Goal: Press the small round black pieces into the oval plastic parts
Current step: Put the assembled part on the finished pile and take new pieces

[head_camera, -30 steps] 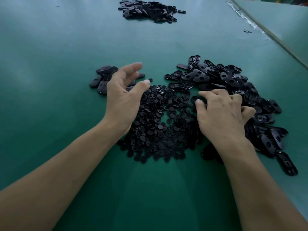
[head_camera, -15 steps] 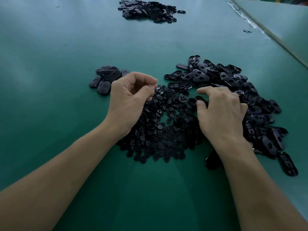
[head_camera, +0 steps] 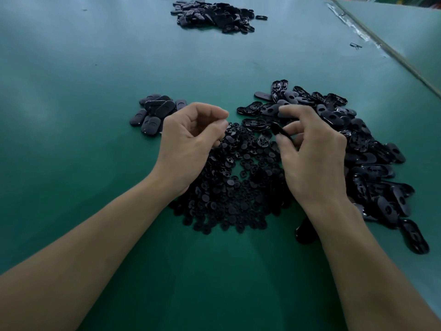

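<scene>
A heap of small round black pieces [head_camera: 233,187] lies on the green table between my hands. To its right spreads a big pile of oval plastic parts [head_camera: 365,151]. My right hand [head_camera: 312,158] is raised above the heap and pinches one oval plastic part [head_camera: 280,131] between thumb and fingers. My left hand [head_camera: 188,139] hovers at the heap's left edge with its fingers curled and fingertips drawn to the thumb; whether a round piece sits between them is hidden.
A small group of oval parts [head_camera: 155,113] lies just beyond my left hand. Another pile of black parts [head_camera: 214,15] sits at the far end of the green table [head_camera: 71,139]. A seam and a second table edge [head_camera: 381,46] run along the right.
My left hand went from spread open to curled, fingertips against the thumb. My right hand lifted off the pile with an oval part pinched in it.
</scene>
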A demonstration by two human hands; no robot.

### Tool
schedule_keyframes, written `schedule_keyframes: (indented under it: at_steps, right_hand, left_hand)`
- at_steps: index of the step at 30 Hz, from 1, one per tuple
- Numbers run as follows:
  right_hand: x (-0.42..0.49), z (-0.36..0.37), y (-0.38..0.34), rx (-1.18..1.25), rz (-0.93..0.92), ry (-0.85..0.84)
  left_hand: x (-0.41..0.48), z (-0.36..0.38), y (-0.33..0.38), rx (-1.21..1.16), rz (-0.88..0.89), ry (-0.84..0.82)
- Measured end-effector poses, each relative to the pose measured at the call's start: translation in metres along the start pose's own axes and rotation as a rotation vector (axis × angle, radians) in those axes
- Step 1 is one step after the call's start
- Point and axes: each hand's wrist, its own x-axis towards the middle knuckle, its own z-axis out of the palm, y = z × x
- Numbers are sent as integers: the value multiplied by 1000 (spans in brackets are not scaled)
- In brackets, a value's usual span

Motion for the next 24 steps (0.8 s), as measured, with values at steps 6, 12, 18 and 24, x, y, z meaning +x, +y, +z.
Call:
schedule_keyframes:
  at_steps: [6, 12, 18, 24]
  right_hand:
    - [-3, 6, -9, 179, -194, 24]
    - [-9, 10, -19, 335, -304, 59]
    - [-9, 14, -20, 456, -200, -19]
    - [-7, 12, -15, 470, -16, -115]
  left_hand:
    - [-4, 3, 6, -2, 43, -32]
    - [-6, 6, 8, 45, 69, -125]
    - [-4, 4, 7, 43, 71, -139]
    - [-3, 2, 2, 41, 67, -99]
